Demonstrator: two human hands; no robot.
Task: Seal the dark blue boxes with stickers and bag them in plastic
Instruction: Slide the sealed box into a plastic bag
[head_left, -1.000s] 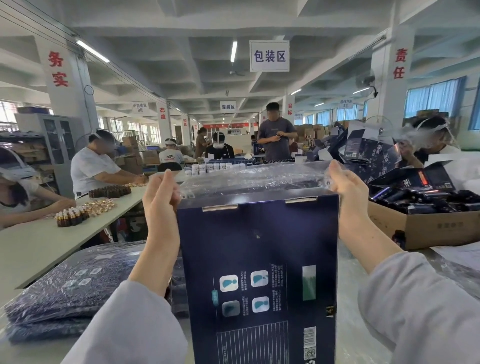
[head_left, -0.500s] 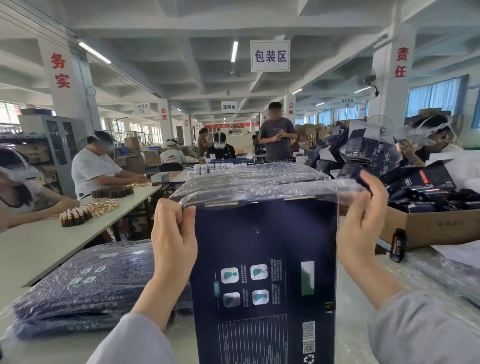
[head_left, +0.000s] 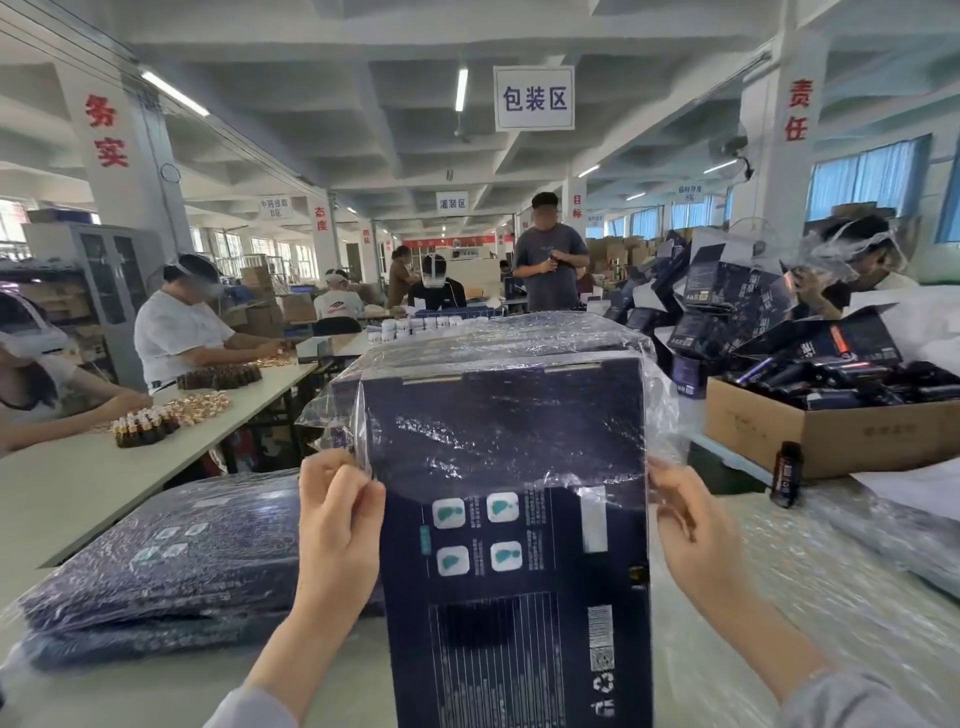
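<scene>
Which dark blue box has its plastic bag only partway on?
The upright centre box, bag covering only its top half. The flat stack on the left is fully wrapped; the pile at right looks unbagged.

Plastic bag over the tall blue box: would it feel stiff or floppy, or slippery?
Probably floppy: the plastic bag wrinkles and flares loosely past the corners of the dark blue box. Likely slick too, given its glossy sheen; the left hand and right hand pinch its edge. It looks thin, perhaps easy to tear.

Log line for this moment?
step: bagging | left hand: pinches plastic bag edge | right hand: pinches plastic bag edge | dark blue box: upright, top covered, bottom bare
</scene>
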